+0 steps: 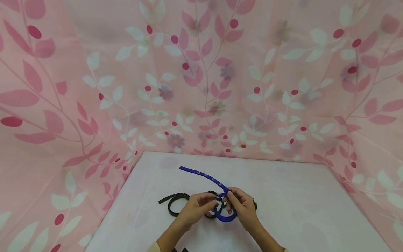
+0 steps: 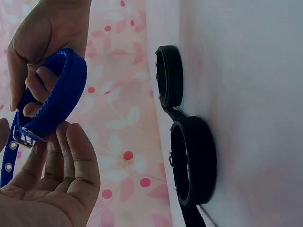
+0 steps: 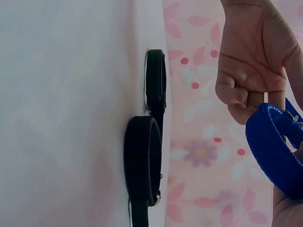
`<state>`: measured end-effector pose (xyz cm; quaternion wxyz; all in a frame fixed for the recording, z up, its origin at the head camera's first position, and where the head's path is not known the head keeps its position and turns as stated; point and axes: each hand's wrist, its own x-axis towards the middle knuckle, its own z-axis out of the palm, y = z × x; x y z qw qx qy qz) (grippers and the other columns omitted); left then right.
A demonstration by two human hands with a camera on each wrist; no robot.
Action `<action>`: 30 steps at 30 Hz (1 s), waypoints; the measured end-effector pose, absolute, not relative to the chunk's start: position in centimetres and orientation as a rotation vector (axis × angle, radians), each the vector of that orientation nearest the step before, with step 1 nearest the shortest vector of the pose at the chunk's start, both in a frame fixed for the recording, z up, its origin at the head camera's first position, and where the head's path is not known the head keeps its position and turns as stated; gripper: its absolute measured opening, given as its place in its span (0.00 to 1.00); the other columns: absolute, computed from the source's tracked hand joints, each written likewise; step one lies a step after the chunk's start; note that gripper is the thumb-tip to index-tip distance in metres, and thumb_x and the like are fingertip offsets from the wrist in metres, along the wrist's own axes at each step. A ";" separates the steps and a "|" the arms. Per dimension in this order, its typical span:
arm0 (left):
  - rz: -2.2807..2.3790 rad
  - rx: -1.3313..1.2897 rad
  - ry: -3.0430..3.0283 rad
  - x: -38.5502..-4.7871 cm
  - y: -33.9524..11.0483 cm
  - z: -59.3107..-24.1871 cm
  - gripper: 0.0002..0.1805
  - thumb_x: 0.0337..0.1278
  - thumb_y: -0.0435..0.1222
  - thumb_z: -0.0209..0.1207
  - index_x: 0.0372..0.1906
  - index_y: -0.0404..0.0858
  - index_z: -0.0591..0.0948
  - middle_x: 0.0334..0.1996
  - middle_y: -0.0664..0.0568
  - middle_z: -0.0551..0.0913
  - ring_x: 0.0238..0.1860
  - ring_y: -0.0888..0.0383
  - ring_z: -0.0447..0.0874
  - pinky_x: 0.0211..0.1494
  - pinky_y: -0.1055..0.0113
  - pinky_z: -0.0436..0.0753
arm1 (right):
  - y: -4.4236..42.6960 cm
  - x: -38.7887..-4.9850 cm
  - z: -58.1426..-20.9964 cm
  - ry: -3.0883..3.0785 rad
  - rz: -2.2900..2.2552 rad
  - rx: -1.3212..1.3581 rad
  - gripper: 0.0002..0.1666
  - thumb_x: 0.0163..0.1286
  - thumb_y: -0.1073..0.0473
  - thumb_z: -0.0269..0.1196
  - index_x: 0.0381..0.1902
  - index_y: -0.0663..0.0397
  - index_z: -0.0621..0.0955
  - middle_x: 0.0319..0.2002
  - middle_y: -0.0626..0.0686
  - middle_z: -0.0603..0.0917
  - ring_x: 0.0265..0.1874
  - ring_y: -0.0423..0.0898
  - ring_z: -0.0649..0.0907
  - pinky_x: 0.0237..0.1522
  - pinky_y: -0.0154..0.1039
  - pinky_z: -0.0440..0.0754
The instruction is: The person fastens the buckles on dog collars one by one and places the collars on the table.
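A blue pet collar is held up off the table, bent into a loop, its eyelet-studded free end stretching to the far left. My left hand pinches it near the metal buckle. On the other side, my right hand grips the strap between thumb and fingers. In the left wrist view, the strap passes through the buckle and its eyelets show beyond. Fingers partly cover the buckle in the head view.
Black collars lie looped on the white table: one at the left, another behind my hands, partly hidden. Something dark shows past my right hand. Pink leaf-patterned cloth surrounds the table's back and sides.
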<state>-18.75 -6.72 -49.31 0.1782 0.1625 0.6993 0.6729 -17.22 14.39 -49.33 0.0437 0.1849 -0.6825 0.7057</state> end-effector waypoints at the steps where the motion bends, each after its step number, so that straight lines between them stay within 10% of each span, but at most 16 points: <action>1: 1.903 0.466 1.983 -18.7 -6.6 -49.3 0.18 0.66 0.43 0.61 0.54 0.35 0.82 0.45 0.44 0.85 0.40 0.57 0.83 0.41 0.64 0.86 | 14.3 -17.2 -49.4 -2.085 2.159 0.570 0.16 0.78 0.61 0.53 0.48 0.73 0.76 0.31 0.64 0.82 0.21 0.39 0.80 0.23 0.34 0.82; 14: 2.015 0.579 2.024 -18.7 -6.9 -49.5 0.16 0.66 0.38 0.62 0.49 0.28 0.82 0.39 0.37 0.86 0.36 0.60 0.87 0.45 0.69 0.85 | 13.5 -17.2 -49.4 -2.151 2.140 0.636 0.15 0.78 0.61 0.52 0.49 0.72 0.76 0.33 0.48 0.82 0.27 0.40 0.79 0.28 0.36 0.83; 30: 1.936 0.658 1.964 -18.9 -8.3 -49.6 0.14 0.67 0.35 0.60 0.48 0.28 0.82 0.37 0.44 0.86 0.36 0.61 0.87 0.47 0.69 0.85 | 14.0 -17.4 -49.2 -2.334 1.964 0.544 0.13 0.74 0.59 0.59 0.51 0.59 0.80 0.43 0.59 0.86 0.41 0.45 0.85 0.44 0.35 0.85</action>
